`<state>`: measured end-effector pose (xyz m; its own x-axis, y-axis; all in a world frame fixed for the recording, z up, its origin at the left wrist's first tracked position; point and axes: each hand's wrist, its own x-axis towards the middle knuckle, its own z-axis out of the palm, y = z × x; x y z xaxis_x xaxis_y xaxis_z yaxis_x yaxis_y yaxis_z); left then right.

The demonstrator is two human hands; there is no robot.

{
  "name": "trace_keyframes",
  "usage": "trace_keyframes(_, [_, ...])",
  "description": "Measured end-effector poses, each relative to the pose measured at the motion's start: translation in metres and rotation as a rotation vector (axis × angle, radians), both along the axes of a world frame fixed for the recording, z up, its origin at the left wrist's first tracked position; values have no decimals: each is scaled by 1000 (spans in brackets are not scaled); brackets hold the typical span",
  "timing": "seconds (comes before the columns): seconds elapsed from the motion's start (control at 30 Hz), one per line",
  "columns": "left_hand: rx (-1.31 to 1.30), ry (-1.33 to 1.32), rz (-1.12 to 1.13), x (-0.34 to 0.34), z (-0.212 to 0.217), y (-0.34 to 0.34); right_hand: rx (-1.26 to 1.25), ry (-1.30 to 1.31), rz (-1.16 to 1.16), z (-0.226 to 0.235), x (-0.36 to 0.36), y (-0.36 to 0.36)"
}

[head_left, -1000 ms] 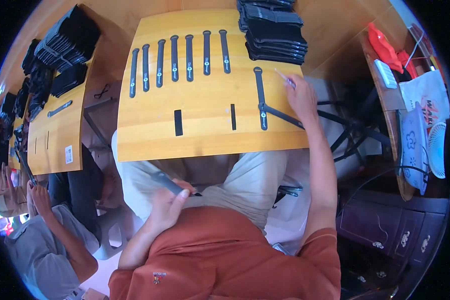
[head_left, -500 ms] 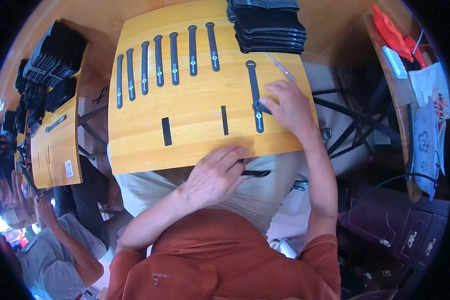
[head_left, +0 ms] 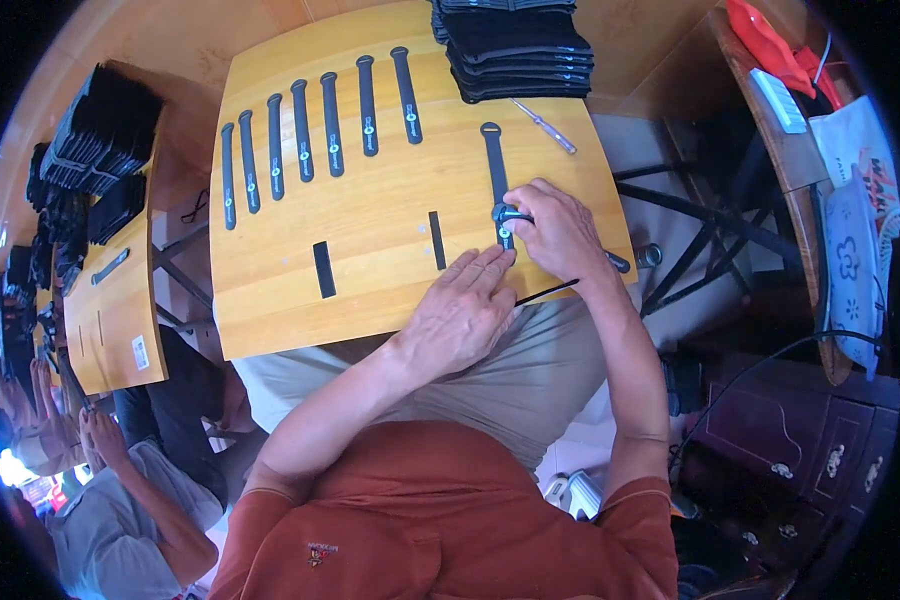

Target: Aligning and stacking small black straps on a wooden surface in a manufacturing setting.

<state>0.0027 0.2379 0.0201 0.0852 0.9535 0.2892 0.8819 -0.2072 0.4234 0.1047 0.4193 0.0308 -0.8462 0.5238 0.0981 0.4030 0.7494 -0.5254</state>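
Note:
A dark grey strap [head_left: 496, 165] with a slotted round head lies lengthwise on the right part of the wooden table [head_left: 370, 280]. My right hand [head_left: 560, 228] pinches another dark strap [head_left: 619, 262]; one end crosses over the lying strap, and its other end sticks out beyond my wrist. My left hand [head_left: 462, 305] rests its outstretched fingertips on the lying strap's lower end. A thin black strap [head_left: 548, 292] comes out from under that hand, gripped on the thumb side, and reaches toward my right wrist. The palm hides its rest.
A row of several dark straps [head_left: 332, 125] lies on the table's far left. Two black strips [head_left: 324, 270] sit near the front. Stacked black fabric pieces [head_left: 520, 50] and a screwdriver [head_left: 545, 127] are at the far right. Another person [head_left: 135, 510] sits at a table on the left.
My left hand has moved up and right onto the lying strap's lower end, keeping its black strap. My right hand has shifted slightly down, its strap now across the lying one.

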Motion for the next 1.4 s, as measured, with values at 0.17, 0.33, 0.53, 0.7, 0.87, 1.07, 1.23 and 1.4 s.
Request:
trace_keyframes(0.17, [25, -13, 17, 3, -3, -1, -103, 28, -50, 1, -3, 0])
trace_keyframes(0.33, [57, -22, 26, 4, -5, 0, -91, 15, 52, 2, -5, 10])
trace_keyframes(0.53, [90, -30, 17, 2, -3, 0, -60, -31, 120, 8, -8, 12])
trace_keyframes(0.7, [85, -33, 21, 0, -2, 0, -22, -85, 171, 15, -12, 11])
trace_keyframes(0.87, [84, -84, 35, 0, -3, 0, 64, -249, 264, 31, -16, 8])
trace_keyframes(1.07, [89, -82, 34, -1, -3, 0, 305, -400, 330, 37, -17, -3])
trace_keyframes(1.23, [94, -93, 57, 1, -7, 0, 240, -367, 370, 41, -16, 9])
trace_keyframes(1.4, [85, -58, 60, 1, -8, -1, 259, -402, 374, 35, -27, 25])
